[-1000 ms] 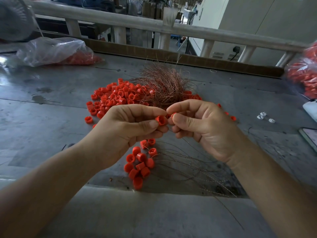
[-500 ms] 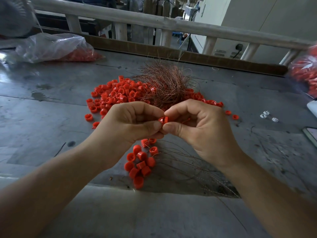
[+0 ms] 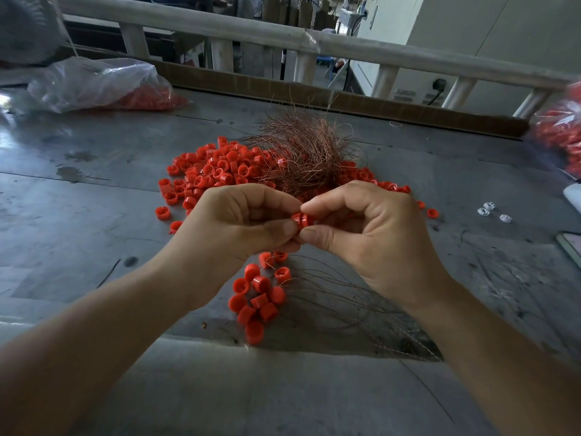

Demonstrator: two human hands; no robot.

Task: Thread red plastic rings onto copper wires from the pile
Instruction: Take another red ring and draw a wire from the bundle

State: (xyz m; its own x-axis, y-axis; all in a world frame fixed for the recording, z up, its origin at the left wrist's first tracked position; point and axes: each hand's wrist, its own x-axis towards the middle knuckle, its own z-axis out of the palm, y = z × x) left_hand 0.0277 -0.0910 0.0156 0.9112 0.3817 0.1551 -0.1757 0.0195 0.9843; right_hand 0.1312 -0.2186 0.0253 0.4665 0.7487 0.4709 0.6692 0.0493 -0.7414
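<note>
Pinching a small red plastic ring (image 3: 302, 219) between thumb and forefinger, the left hand (image 3: 239, 225) holds it up over the grey metal tabletop (image 3: 94, 215), level with the person's line of sight, presumably so the hole can be seen and met by a wire end. The right hand (image 3: 371, 240) closes on the ring's other side, its thumb and forefinger tips clamped against it and touching the left fingertips. A strand is probably being fed through there, though none can be made out between the fingers. Both wrists are raised and bent inward, knuckles up, the other fingers curled under the palms, forearms converging from the near corners. Just beyond the hands lies the loose pile of red plastic rings (image 3: 217, 171), with the tangled bundle of thin copper wires (image 3: 308, 152) resting on its right part, both within easy reach. Below the hands, a cluster of red rings on wires (image 3: 256, 297) sits at the near edge, the wire tails fanning rightward, which looks like the finished stock. A clear plastic bag (image 3: 100, 86) holding more red pieces lies far left.
</note>
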